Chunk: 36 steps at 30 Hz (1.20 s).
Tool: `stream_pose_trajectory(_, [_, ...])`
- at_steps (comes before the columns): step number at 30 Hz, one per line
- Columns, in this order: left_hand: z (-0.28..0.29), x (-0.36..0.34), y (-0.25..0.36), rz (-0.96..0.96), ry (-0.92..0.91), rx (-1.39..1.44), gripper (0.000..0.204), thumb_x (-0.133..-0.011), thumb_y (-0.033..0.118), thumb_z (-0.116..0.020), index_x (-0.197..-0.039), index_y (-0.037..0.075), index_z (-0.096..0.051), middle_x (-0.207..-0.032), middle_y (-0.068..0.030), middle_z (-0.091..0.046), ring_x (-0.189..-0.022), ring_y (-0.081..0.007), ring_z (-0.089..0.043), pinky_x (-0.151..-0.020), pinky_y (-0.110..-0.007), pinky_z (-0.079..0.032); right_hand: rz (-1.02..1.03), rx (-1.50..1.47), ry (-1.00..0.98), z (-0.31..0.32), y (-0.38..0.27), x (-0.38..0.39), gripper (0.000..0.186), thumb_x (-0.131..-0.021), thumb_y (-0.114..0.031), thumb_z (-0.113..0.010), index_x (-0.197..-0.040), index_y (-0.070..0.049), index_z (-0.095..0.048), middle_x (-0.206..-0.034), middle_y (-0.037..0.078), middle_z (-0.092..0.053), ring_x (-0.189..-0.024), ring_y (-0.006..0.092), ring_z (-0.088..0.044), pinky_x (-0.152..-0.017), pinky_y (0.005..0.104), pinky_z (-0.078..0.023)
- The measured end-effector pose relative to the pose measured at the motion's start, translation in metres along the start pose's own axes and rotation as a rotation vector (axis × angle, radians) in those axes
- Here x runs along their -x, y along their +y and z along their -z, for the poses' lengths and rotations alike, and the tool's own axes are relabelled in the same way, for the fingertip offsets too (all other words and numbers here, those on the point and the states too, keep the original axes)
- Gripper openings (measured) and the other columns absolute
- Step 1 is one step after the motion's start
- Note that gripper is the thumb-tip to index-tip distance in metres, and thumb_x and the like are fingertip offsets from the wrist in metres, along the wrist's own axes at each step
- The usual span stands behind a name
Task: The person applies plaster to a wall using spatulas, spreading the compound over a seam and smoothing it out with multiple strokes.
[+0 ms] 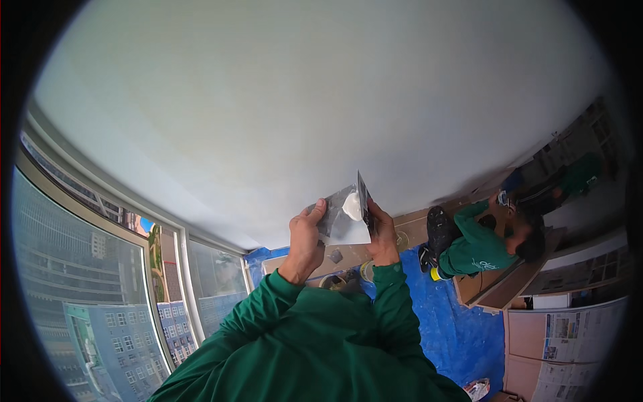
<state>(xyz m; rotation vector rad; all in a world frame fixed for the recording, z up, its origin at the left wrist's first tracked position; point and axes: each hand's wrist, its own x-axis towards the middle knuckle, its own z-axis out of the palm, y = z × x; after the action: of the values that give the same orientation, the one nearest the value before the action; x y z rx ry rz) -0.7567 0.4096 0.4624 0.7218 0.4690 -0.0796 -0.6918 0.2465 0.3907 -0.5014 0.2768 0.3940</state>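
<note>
In front of the pale wall, both my hands are raised at chest height. My left hand is closed on a flat grey putty blade, its thumb lying over the face. A lump of white putty sits between this blade and a second, dark putty blade, seen almost edge-on. That second blade is in the grip of my right hand, and its face meets the putty. Handles, if there are any, are hidden by my fingers.
Large windows line the left side. Blue sheeting covers the floor, with brown boards along the wall. A co-worker in green crouches at the right. Below my hands stand a bucket and another container.
</note>
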Motion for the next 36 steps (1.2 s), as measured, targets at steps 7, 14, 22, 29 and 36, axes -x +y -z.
stream_pose_trajectory(7, [0.0,-0.008,0.009,0.029,-0.09,0.051,0.03,-0.098,0.022,-0.059,-0.111,-0.005,-0.057,-0.103,-0.0102,-0.066,-0.089,-0.0192,-0.064,-0.079,-0.034,-0.052,0.456,0.522,0.326,0.035,-0.026,0.049,0.028,-0.085,-0.017,-0.072,-0.106,-0.001,-0.064,-0.093,0.006,-0.065,-0.08,0.0163,-0.062,-0.071,0.0287,-0.051])
stream_pose_trajectory(14, [-0.035,-0.017,-0.016,-0.015,-0.253,0.112,0.032,-0.097,0.021,-0.059,-0.122,0.002,-0.052,-0.111,-0.0072,-0.063,-0.102,-0.019,-0.061,-0.089,-0.036,-0.047,0.815,0.366,0.53,-0.05,0.003,0.116,0.032,-0.087,-0.023,-0.073,-0.106,0.0,-0.059,-0.101,0.008,-0.063,-0.085,0.0173,-0.059,-0.079,0.0296,-0.047])
stream_pose_trajectory(22, [-0.06,0.013,-0.04,-0.244,-0.451,-0.037,0.024,-0.086,-0.007,-0.064,-0.11,-0.004,-0.069,-0.099,-0.0054,-0.07,-0.087,-0.0118,-0.061,-0.077,-0.027,-0.049,1.109,0.502,0.712,-0.049,-0.017,0.123,0.029,-0.085,-0.02,-0.075,-0.096,0.002,-0.06,-0.086,0.006,-0.065,-0.079,0.0131,-0.055,-0.074,0.0293,-0.045])
stream_pose_trajectory(29, [-0.052,0.014,-0.029,-0.473,-0.679,-0.554,0.027,-0.081,-0.011,-0.064,-0.106,-0.003,-0.07,-0.086,-0.0022,-0.064,-0.075,-0.0084,-0.054,-0.068,-0.023,-0.043,1.365,0.945,0.535,-0.037,-0.043,0.135,0.019,-0.088,-0.011,-0.073,-0.095,0.001,-0.06,-0.078,0.0,-0.062,-0.068,0.0049,-0.05,-0.059,0.0206,-0.041])
stream_pose_trajectory(36, [-0.066,0.018,-0.019,-0.461,-0.961,-0.931,0.017,-0.078,-0.008,-0.065,-0.094,-0.004,-0.068,-0.073,-0.0039,-0.06,-0.062,-0.0092,-0.05,-0.056,-0.025,-0.039,1.254,1.009,0.373,-0.044,-0.078,0.166,0.018,-0.086,-0.009,-0.074,-0.093,0.002,-0.062,-0.076,0.001,-0.063,-0.068,0.0069,-0.054,-0.061,0.0228,-0.044])
